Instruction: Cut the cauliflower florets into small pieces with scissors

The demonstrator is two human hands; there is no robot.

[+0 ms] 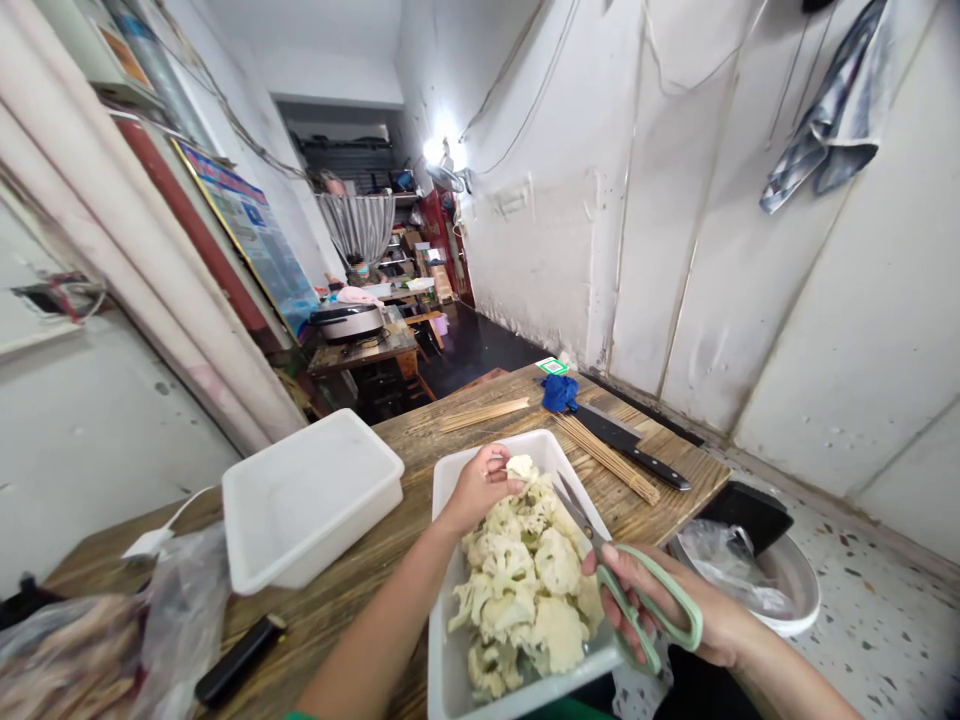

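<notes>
A white tray [440, 600] full of cut cauliflower [517, 580] stands in front of me on the wooden table. Over its far end, my left hand [478, 487] pinches a small cauliflower floret [521, 467] between thumb and fingers. My right hand [675, 603], at the tray's right side, grips scissors with pale green handles [686, 600]. Their blades [576, 508] are apart and point toward the far end of the tray, a little to the right of the floret.
Right of the tray lie wooden skewers [607, 460], a cleaver [630, 445] and a blue cloth [559, 392]. More skewers [487, 413] lie behind it. On the left are a white plastic box [315, 500], a black handle [240, 660] and plastic bags [184, 610]. A bucket [802, 590] stands at right.
</notes>
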